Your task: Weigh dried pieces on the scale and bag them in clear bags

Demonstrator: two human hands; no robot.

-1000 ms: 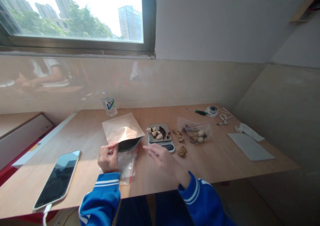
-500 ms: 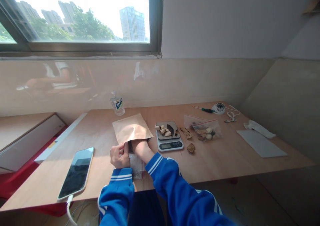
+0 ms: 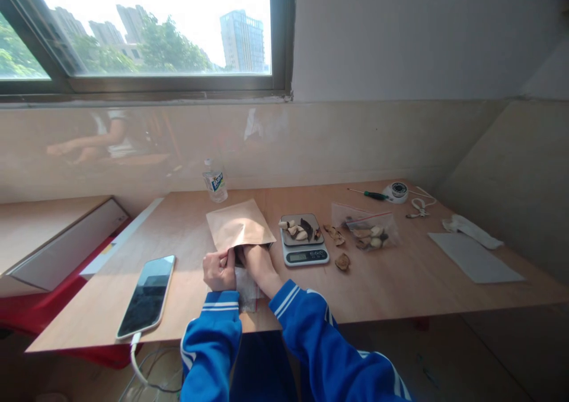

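Observation:
A brown kraft paper bag lies on the table with its mouth toward me. My left hand is closed on the near edge of the bag's opening. Inside the bag is my right hand; its fingers are hidden by the paper, and only the wrist side shows. Under my wrists lies a clear plastic bag. Just right of the paper bag stands a white digital kitchen scale, with pale and dark dried pieces on its plate.
Right of the scale are dried brown pieces and clear zip bags of dried pieces. A plastic bottle, a charging phone, a screwdriver, a dome camera, a cable and white paper also lie around.
The whole view has shifted slightly, so things sit a little further right. My right hand stays inside the paper bag, and my left hand keeps its hold on the edge.

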